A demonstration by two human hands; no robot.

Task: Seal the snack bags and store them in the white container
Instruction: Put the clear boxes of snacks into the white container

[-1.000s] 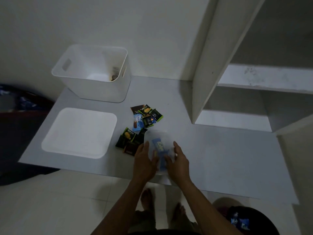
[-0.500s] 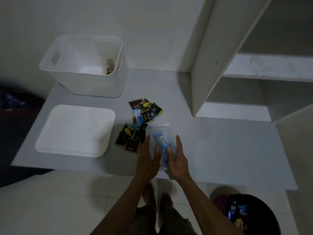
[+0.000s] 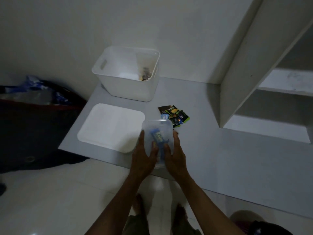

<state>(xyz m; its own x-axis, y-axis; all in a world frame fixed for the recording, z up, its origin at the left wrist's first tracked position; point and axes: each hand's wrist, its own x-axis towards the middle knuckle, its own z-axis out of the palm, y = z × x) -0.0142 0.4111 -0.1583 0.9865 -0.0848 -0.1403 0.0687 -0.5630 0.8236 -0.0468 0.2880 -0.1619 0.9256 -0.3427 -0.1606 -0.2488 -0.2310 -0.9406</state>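
Lifting is what I read here: a second ago the clear snack bag point(image 3: 156, 133) lay low by the table's near edge, half over the loose wrappers; now it sits up between my hands with its top edge tipped toward twelve o'clock. The view has also swung, so the white container point(image 3: 128, 73) has slid from ten o'clock toward twelve of the hands. I judge the sealing to be finishing or done, and the carry to the container about to start, though I cannot see the closure itself.

My left hand point(image 3: 144, 158) cups the bag's left side, fingers straight and pointing to twelve, thumb pressed on the front. My right hand point(image 3: 175, 156) mirrors it on the right side, its thumb on the blue packet point(image 3: 156, 137) showing through the plastic. Both hands are closed lightly on the bag, not clenched.

Remaining snack packets point(image 3: 176, 117) lie at one o'clock, just beyond the bag. The white lid point(image 3: 110, 126) lies flat at ten o'clock, near the left hand. Something dark already rests inside the container against its right wall.
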